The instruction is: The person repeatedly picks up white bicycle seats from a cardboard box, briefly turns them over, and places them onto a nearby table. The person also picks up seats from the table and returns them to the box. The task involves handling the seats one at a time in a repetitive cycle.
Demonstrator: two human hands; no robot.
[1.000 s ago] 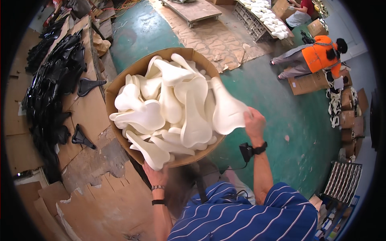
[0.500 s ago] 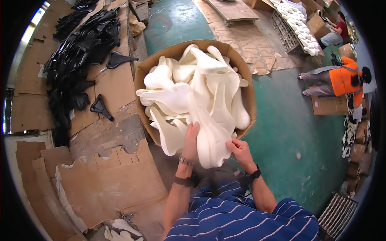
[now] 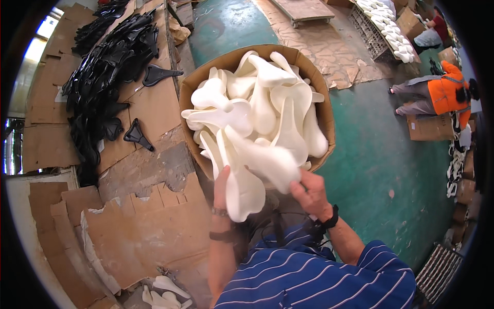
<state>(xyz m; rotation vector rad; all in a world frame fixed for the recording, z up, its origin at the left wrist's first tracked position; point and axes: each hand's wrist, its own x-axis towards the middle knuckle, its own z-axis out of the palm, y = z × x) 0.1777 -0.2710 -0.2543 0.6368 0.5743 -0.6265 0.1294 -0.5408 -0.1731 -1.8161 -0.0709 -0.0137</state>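
Note:
My left hand point(image 3: 221, 189) grips a white foam bicycle saddle pad point(image 3: 244, 191) from its left side, wide end toward me. In my right hand point(image 3: 312, 194) the wide end of a second white saddle pad point(image 3: 272, 160) is pinched. That pad is slightly blurred and slants up to the left, its narrow end crossing near the first pad. Both are held over the near rim of a round-bent cardboard box point(image 3: 329, 108). A heap of similar foam pads point(image 3: 265, 110) fills the box, narrow and wide ends pointing various ways.
On the left, black saddle shells point(image 3: 98, 87) are piled on a cardboard-covered table point(image 3: 146, 108). More white pads point(image 3: 167, 294) lie low at the left. A person in orange point(image 3: 442, 92) bends over a carton at right. Far right, a crate point(image 3: 368, 31) stands beside rows of white pads.
Both hands were on pads close together; now two pads are apart. My left hand has shifted left with one, while the other has swung to the right side in my right hand.

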